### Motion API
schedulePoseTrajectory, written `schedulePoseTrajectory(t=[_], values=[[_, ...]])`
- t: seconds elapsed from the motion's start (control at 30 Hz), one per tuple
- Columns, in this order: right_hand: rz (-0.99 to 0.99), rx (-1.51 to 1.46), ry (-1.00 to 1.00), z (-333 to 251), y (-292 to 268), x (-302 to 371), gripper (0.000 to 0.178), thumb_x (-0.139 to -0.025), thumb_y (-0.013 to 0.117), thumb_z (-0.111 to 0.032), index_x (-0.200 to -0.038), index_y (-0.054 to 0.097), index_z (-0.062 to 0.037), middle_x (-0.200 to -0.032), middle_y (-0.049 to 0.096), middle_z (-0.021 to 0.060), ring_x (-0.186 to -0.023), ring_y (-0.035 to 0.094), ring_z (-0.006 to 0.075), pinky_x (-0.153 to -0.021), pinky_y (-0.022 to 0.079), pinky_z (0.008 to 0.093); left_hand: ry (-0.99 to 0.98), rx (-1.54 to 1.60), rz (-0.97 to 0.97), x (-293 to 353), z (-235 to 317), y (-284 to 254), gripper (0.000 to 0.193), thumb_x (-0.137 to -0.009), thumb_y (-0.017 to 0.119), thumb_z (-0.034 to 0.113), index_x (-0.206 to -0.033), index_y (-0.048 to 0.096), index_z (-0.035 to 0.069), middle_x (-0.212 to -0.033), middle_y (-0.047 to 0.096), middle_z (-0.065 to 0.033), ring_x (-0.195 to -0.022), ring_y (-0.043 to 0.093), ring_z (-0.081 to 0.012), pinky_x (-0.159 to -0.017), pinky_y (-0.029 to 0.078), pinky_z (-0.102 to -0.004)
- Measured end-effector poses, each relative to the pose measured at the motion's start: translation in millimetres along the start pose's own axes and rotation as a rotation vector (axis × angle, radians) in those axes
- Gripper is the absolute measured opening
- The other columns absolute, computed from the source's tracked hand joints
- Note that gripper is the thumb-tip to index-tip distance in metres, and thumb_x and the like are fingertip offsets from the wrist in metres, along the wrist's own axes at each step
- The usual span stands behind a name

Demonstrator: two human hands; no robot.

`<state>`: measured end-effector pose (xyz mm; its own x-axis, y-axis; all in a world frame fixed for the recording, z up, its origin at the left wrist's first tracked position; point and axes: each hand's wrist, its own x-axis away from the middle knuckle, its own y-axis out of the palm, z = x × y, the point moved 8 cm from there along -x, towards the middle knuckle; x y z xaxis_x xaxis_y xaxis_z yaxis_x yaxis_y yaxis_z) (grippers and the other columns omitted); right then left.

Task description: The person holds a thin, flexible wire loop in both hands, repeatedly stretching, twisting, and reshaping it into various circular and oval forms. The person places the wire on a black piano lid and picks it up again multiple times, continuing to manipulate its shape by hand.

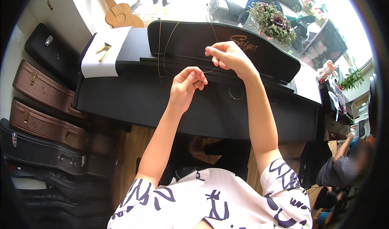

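Note:
My left hand [187,87] is pinched closed on one part of a thin wire string [209,71], over the closed lid of a black piano [133,95]. Higher and to the right, my right hand [233,58] has its thumb and forefinger pressed together on what looks like the same string. Long loops of it [159,46] rise in front of the black music rest [186,38]. Exactly where the string passes between the right fingers is hard to see. A small curled piece of string [236,98] lies on the lid below my right hand.
White paper [99,67] at the piano's left end bears a gold clamp-like tool [104,51]. Instrument cases [44,83] stand along the left wall. Behind the piano are a small guitar [120,15] and dried flowers [273,20]. Another person [344,164] is at far right.

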<state>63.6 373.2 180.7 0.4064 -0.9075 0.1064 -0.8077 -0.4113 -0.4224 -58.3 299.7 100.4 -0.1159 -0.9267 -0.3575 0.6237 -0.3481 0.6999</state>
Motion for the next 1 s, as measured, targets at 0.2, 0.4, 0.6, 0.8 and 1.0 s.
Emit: schedulePoseTrajectory(t=[0.2, 0.4, 0.6, 0.8, 1.0], values=[[0.119, 0.307, -0.269, 17.1, 24.9, 25.9, 0.023, -0.084, 0.071, -0.026, -0.092, 0.074, -0.0046, -0.067, 0.061, 0.0064, -0.062, 0.054, 0.0134, -0.059, 0.045, 0.0301, -0.031, 0.032, 0.101, 10.2, -23.3, -17.5, 0.022, -0.104, 0.042, 0.014, -0.106, 0.063, 0.007, -0.089, 0.065, -0.0049, -0.083, 0.064, -0.0162, -0.069, 0.046, -0.0276], [0.187, 0.51, -0.469, 25.1, 29.9, 51.6, 0.012, -0.079, 0.074, -0.012, -0.086, 0.074, -0.0021, -0.065, 0.053, 0.0066, -0.057, 0.048, 0.0179, -0.055, 0.039, 0.0336, -0.024, -0.231, 0.219, 14.5, -31.8, -40.4, 0.019, -0.103, 0.045, 0.014, -0.108, 0.061, 0.006, -0.089, 0.066, -0.0045, -0.082, 0.065, -0.0146, -0.068, 0.048, -0.0265], [0.328, 0.672, -0.442, 26.3, 31.8, 47.8, 0.011, -0.081, 0.072, -0.016, -0.088, 0.076, -0.0089, -0.074, 0.067, 0.0106, -0.07, 0.066, 0.0279, -0.066, 0.052, 0.0373, 0.459, -1.071, 0.374, 22.2, 14.3, -32.8, 0.011, -0.09, 0.062, 0.003, -0.093, 0.072, 0.001, -0.089, 0.067, -0.0069, -0.072, 0.066, -0.0162, -0.058, 0.049, -0.0259], [0.311, 0.801, -0.444, 25.6, 41.4, 36.9, 0.01, -0.082, 0.07, -0.016, -0.089, 0.076, -0.0119, -0.079, 0.071, 0.0099, -0.075, 0.069, 0.0294, -0.069, 0.055, 0.0379, 0.452, -1.411, 0.294, 28.0, 20.8, -32.4, 0.01, -0.083, 0.066, 0.001, -0.088, 0.074, 0.002, -0.089, 0.066, -0.0091, -0.074, 0.066, -0.0235, -0.063, 0.052, -0.033], [0.307, 0.894, -0.387, 24.3, 41.2, 32.4, 0.012, -0.08, 0.069, -0.016, -0.088, 0.077, -0.0117, -0.079, 0.072, 0.01, -0.074, 0.069, 0.0297, -0.071, 0.056, 0.0375, 0.419, -1.478, 0.277, 24.2, 15.4, -35.1, 0.013, -0.079, 0.068, 0.001, -0.091, 0.073, 0.003, -0.086, 0.068, -0.0089, -0.079, 0.066, -0.0278, -0.07, 0.054, -0.0365]])
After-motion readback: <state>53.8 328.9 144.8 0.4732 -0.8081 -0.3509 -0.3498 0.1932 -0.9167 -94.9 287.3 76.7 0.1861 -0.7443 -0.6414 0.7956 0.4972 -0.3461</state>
